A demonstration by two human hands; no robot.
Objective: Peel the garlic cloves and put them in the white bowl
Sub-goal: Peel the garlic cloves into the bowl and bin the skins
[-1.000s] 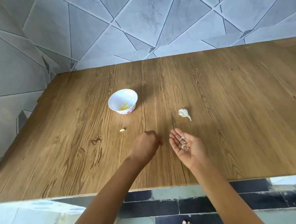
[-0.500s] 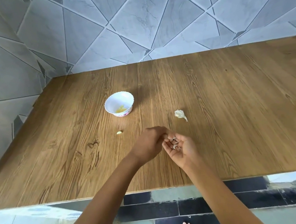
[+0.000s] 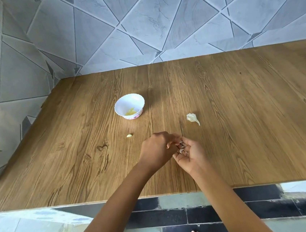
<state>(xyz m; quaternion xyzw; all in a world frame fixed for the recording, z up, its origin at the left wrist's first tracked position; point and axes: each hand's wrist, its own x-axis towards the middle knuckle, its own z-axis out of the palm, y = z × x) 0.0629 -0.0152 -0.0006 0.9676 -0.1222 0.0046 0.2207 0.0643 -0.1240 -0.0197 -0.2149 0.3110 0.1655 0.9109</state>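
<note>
Now pinching garlic cloves with left hand, apart a second ago; cupping them in right hand, earlier spread. Likely starting next peel.

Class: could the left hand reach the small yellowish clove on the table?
Probably yes: only bare table separates left hand and clove, though it's busy with garlic pieces in the right hand.

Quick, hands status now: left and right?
Left hand: fingers curled, tips at the garlic cloves; whether it grips one cannot be told.
Right hand: palm up, cupped, holding the garlic cloves.
</note>
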